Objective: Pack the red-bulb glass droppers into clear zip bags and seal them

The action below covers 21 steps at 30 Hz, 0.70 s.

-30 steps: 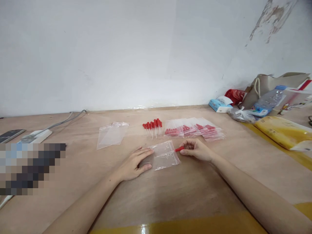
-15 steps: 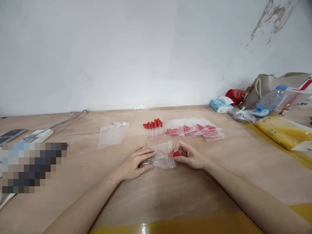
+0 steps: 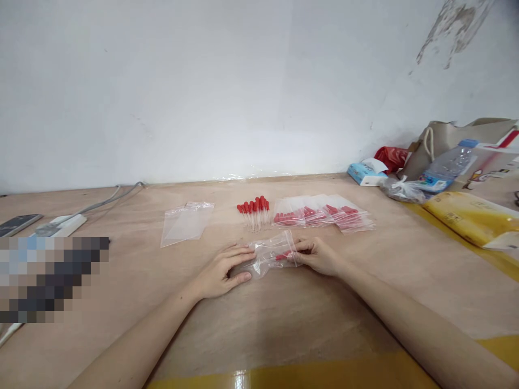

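With several filled bags point(image 3: 324, 215) done at the far right and loose red-capped droppers point(image 3: 254, 212) waiting, your left hand point(image 3: 225, 270) presses flat on the clear zip bag point(image 3: 271, 254) mid-bench while your right hand point(image 3: 318, 255) pinches one dropper point(image 3: 283, 256) half inside its mouth.

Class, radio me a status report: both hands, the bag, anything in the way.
Left hand flat on clear bag. Right hand at bag mouth, red-capped dropper inside. Nothing blocking.

I am seeing a crushed clear plastic water bottle point(image 3: 448, 166) lying at the right edge, a blue tissue box point(image 3: 363, 173) sitting beside it, and a white power strip point(image 3: 60, 225) resting at far left.
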Available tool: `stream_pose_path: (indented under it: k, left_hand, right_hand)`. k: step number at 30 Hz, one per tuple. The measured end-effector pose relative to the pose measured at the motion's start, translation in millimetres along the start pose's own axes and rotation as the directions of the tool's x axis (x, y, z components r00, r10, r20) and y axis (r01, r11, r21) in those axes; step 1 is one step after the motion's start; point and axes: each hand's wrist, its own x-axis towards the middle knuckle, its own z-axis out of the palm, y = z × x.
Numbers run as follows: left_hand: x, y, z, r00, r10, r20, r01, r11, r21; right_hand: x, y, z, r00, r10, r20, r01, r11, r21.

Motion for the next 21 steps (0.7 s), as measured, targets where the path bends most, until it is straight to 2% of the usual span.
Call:
stream_pose_path:
  k: [3, 6, 8, 10, 11, 14, 16, 18, 21]
  left_hand:
    - [0.0, 0.7, -0.7, 1.0, -0.008, 0.009, 0.008, 1.0, 0.014]
    - [-0.9, 0.2, -1.1, 1.0, -0.009, 0.018, 0.008, 1.0, 0.028]
    - [-1.5, -0.9, -1.1, 1.0, -0.008, 0.028, 0.007, 0.999, 0.037]
    - [-1.8, -2.0, -0.7, 0.999, -0.004, 0.034, 0.002, 0.999, 0.044]
    - [-1.9, -2.4, -0.5, 0.999, -0.002, 0.034, 0.001, 0.999, 0.047]
    - [-2.2, -2.8, 0.3, 0.999, -0.002, 0.032, 0.0, 0.999, 0.047]
    - [-2.4, -2.5, 0.5, 0.999, -0.007, 0.031, 0.006, 0.999, 0.042]
    - [-2.5, -2.0, 0.4, 0.999, -0.01, 0.03, 0.009, 0.999, 0.037]
    - [-2.5, -1.6, 0.2, 1.0, -0.011, 0.025, 0.011, 0.999, 0.034]
  right_hand:
    - [-2.9, -0.9, -8.2, 0.999, -0.034, -0.01, 0.031, 0.97, -0.242]
    - [-2.7, 1.9, -18.2, 0.972, -0.034, -0.231, -0.085, 0.868, -0.489]
    - [2.7, 1.9, -23.0, 0.92, -0.138, -0.367, -0.143, 0.755, -0.64]
    - [13.1, 0.1, -25.6, 0.899, -0.259, -0.354, -0.133, 0.609, -0.782]
    - [19.6, -0.9, -26.3, 0.905, -0.292, -0.31, -0.117, 0.528, -0.841]
    - [37.7, -0.8, -28.5, 0.954, -0.25, -0.168, -0.075, 0.345, -0.936]
    - [43.7, 1.8, -32.0, 0.973, -0.187, -0.133, -0.074, 0.296, -0.952]
    - [42.9, 3.7, -37.0, 0.976, -0.154, -0.155, -0.109, 0.267, -0.957]
    - [36.5, 0.5, -43.3, 0.965, -0.129, -0.23, -0.185, 0.289, -0.939]
